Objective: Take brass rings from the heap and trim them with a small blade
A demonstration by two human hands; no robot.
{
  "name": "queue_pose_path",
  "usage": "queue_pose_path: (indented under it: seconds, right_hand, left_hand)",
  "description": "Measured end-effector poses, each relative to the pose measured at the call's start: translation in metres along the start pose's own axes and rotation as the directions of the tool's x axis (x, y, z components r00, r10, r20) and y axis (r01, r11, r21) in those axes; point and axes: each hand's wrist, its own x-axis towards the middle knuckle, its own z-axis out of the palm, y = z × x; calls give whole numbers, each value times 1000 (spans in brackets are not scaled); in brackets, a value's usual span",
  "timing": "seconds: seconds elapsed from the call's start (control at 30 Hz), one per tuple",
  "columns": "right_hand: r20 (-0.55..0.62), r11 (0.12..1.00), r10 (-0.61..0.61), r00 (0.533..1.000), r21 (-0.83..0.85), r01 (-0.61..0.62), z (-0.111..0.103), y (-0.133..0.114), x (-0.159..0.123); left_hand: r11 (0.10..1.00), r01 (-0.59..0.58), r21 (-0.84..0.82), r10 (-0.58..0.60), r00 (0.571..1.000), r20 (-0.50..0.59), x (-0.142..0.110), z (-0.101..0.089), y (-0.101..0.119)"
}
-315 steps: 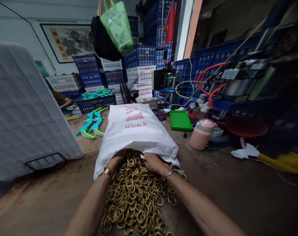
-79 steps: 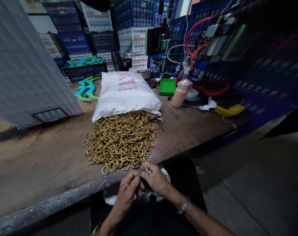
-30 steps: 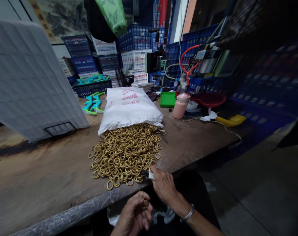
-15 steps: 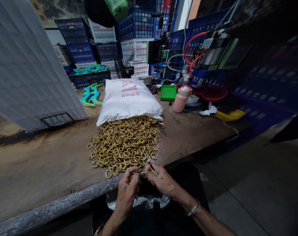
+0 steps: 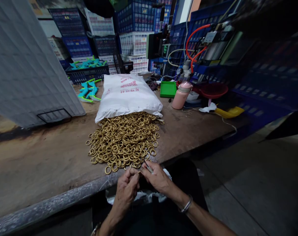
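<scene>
My left hand [image 5: 126,186] is closed in a pinch at the table's front edge. A sliver of a brass-coloured ring seems to show at its fingertips, mostly hidden by the fingers. Close beside it, my right hand [image 5: 156,178] is wrapped round a small thin tool [image 5: 149,167] with a dark tip and a pale metal part, perhaps a knife. The fingertips of both hands nearly meet. Just beyond them a heap of brass-coloured rings [image 5: 124,141] spreads over the wooden table [image 5: 53,157], spilling from the mouth of a white woven sack [image 5: 129,95].
A pale corrugated panel [image 5: 35,65] stands at the left. Turquoise plastic parts [image 5: 88,90], a green tray [image 5: 168,89], a pink bottle [image 5: 181,95] and a yellow scoop [image 5: 229,112] lie farther back. Stacked crates [image 5: 136,19] line the rear. Red hoses [image 5: 194,37] run to a machine.
Both hands have shifted slightly left and drawn closer together, the right one more. The tool moved with the right hand. The whole view has tilted a little.
</scene>
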Motion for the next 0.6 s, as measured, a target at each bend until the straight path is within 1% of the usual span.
queue_pose_path:
  seconds: [0.13, 0.27, 0.33, 0.43, 0.6]
  right_hand:
    - [-23, 998, -6, 1000, -68, 5, 1, -3, 1]
    - [16, 999, 41, 999, -23, -40, 1, -4, 0]
    - [35, 998, 67, 997, 8, -67, 0, -4, -1]
    - [33, 996, 89, 996, 23, -89, 1, -4, -2]
    - [4, 997, 31, 999, -71, -31, 2, -1, -4]
  left_hand:
    - [1000, -30, -3, 30, 997, 66, -2, 0, -2]
    - [994, -9, -113, 23, 992, 123, -3, -3, -8]
    - [987, 1, -164, 20, 992, 124, -2, -4, -10]
    - [981, 7, -195, 19, 992, 129, -2, -5, -12]
    - [963, 81, -256, -22, 974, 225, -6, -5, -8]
